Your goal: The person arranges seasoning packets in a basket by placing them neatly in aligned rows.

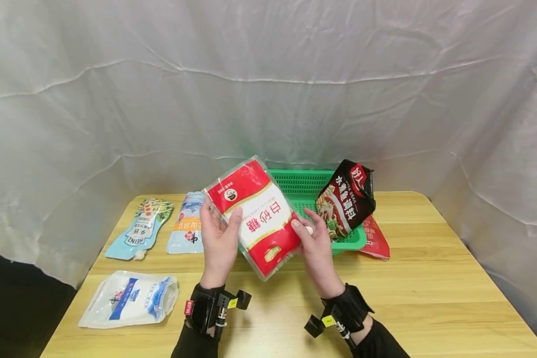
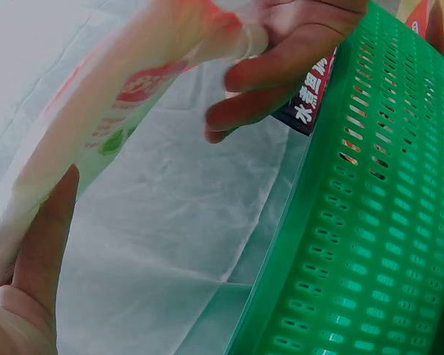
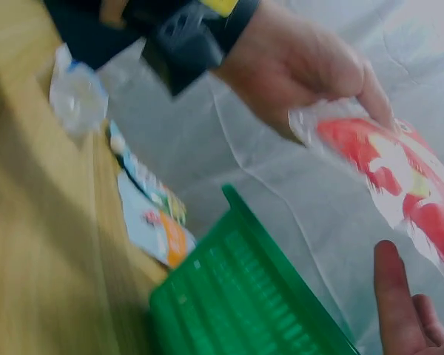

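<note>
Red-and-white sugar bag (image 1: pixel 259 219), pinched at its edges by left hand (image 1: pixel 219 238) and right hand (image 1: pixel 315 243), may slip: slick film, light fingertip hold above bench (image 1: pixel 429 278).

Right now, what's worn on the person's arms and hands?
Both hands bare, no gloves. Left hand and right hand each have a black wrist strap carrying a small black camera mount with a yellow tag; the left strap also shows a red label. Black sleeves behind both straps.
</note>
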A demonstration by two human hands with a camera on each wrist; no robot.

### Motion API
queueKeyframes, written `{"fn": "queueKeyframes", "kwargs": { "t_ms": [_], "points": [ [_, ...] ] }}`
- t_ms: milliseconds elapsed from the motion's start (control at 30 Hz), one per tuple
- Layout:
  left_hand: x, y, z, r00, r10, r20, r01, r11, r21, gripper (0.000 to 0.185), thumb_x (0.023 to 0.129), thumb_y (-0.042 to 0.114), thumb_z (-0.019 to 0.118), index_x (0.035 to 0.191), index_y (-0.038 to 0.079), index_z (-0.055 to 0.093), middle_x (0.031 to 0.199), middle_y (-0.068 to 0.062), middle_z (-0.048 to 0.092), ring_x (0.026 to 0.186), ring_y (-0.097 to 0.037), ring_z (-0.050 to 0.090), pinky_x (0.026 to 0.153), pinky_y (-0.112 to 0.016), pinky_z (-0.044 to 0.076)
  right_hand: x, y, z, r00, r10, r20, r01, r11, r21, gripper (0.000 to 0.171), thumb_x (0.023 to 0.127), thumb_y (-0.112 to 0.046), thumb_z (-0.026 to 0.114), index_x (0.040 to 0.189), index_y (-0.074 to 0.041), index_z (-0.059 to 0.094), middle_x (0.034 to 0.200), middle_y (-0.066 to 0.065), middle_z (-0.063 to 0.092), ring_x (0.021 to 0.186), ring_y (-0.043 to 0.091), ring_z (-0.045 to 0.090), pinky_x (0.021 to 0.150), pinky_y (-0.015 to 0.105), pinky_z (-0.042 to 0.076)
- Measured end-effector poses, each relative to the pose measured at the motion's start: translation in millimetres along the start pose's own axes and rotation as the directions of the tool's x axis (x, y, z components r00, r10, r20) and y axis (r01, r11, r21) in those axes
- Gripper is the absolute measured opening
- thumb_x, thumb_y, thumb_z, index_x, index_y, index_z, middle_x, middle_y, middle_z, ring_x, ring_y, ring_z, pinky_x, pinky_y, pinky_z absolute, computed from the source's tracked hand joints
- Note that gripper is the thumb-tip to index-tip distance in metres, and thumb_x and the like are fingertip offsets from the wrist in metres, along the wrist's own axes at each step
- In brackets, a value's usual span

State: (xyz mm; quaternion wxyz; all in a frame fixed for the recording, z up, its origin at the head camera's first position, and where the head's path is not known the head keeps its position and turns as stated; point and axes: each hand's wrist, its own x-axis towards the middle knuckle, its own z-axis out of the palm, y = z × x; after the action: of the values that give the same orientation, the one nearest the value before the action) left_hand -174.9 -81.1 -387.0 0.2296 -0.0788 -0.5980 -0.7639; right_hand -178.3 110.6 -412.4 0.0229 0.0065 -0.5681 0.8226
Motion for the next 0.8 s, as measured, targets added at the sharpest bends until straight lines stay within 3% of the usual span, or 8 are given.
{"fn": "queueKeyframes", "kwargs": {
  "t_ms": [133, 300, 533, 800],
  "points": [
    [-0.7, -0.5, 0.6, 1.000, 0.010, -0.015, -0.010, 1.000, -0.024, 0.064, 0.103, -0.001, 0.059, 0.155, 0.005, 0.023, 0.144, -0.018, 0.053, 0.116, -0.017, 0.067, 0.085, -0.030, 0.062, -3, 4, 4, 0.999, 0.048, 0.004, -0.048, 0.991, 0.123, 0.060, 0.103, -0.014, 0.059, 0.154, -0.007, 0.027, 0.129, 0.016, 0.059, 0.100, 0.020, 0.072, 0.081, 0.034, 0.063],
    [-1.4, -2.9, 2.1, 0.999, 0.031, -0.020, -0.032, 0.999, -0.032, 0.064, 0.103, 0.001, 0.060, 0.154, 0.006, 0.021, 0.144, -0.017, 0.053, 0.119, -0.016, 0.066, 0.088, -0.029, 0.061, -7, 9, 7, 0.993, 0.088, 0.075, -0.102, 0.972, 0.213, 0.048, 0.106, -0.017, 0.057, 0.148, -0.004, 0.037, 0.129, 0.009, 0.063, 0.107, 0.020, 0.071, 0.086, 0.035, 0.062],
    [-1.8, -4.5, 4.1, 0.999, 0.045, 0.005, -0.045, 0.998, -0.049, 0.065, 0.103, 0.000, 0.059, 0.154, 0.007, 0.019, 0.143, -0.018, 0.053, 0.120, -0.017, 0.066, 0.090, -0.029, 0.060, -11, 12, 9, 0.982, 0.119, 0.148, -0.148, 0.969, 0.199, 0.045, 0.108, -0.017, 0.056, 0.148, -0.003, 0.042, 0.124, 0.007, 0.068, 0.106, 0.019, 0.072, 0.087, 0.034, 0.062],
    [-2.1, -6.2, 5.3, 0.997, 0.044, 0.060, -0.041, 0.998, -0.049, 0.065, 0.101, -0.001, 0.062, 0.150, 0.008, 0.020, 0.142, -0.017, 0.054, 0.122, -0.018, 0.065, 0.091, -0.030, 0.060, -10, 8, 8, 0.990, 0.106, 0.088, -0.124, 0.965, 0.233, 0.044, 0.106, -0.011, 0.059, 0.147, -0.005, 0.043, 0.126, 0.005, 0.069, 0.110, 0.020, 0.071, 0.091, 0.037, 0.061]
  ]
}}
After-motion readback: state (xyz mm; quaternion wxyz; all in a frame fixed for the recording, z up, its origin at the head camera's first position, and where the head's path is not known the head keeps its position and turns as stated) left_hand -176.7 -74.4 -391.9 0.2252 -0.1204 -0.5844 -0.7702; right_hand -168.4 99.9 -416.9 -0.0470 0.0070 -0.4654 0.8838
